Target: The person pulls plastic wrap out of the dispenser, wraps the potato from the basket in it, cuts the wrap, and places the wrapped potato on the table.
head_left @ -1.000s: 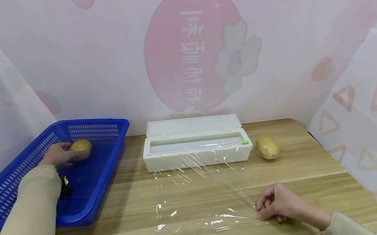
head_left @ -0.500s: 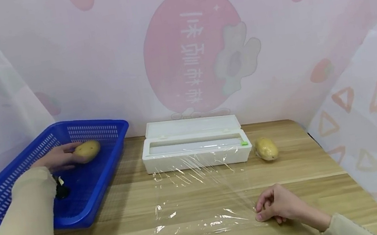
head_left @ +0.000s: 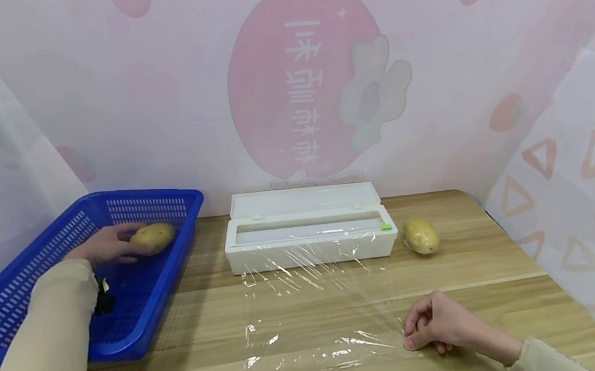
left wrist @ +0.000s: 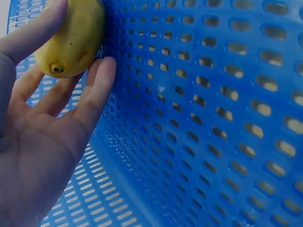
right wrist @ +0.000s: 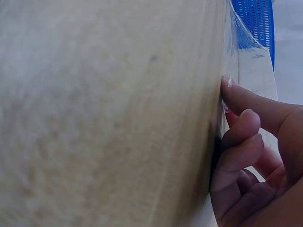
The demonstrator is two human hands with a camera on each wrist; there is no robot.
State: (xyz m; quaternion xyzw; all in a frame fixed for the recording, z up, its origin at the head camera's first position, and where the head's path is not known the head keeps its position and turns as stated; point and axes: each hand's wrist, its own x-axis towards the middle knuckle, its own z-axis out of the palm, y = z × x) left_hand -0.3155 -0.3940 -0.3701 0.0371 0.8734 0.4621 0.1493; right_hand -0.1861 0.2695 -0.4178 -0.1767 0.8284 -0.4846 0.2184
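My left hand point(head_left: 107, 246) reaches into the blue plastic basket point(head_left: 131, 346) at the left and holds a potato point(head_left: 154, 238). In the left wrist view, the thumb lies across one side of this potato point(left wrist: 75, 40) and the fingers are on the other, near the perforated basket wall point(left wrist: 189, 94). On the table, my right hand point(head_left: 439, 321) pinches the near right corner of a sheet of plastic wrap point(head_left: 325, 329). The sheet runs out from a white wrap dispenser point(head_left: 313, 252) with its lid raised. In the right wrist view, thumb and fingers point(right wrist: 246, 125) meet at the film's edge.
A second potato point(head_left: 420, 236), shiny as if covered in film, lies right of the dispenser. A green slider point(head_left: 386, 226) sits at the dispenser's right end. Something dark point(head_left: 103, 299) shows beside my left wrist. Printed cloth point(head_left: 175, 101) hangs behind the wooden table point(head_left: 487, 259).
My left hand and the potato in it have moved right within the basket, toward its right wall. My right hand and the plastic wrap have stayed in place.
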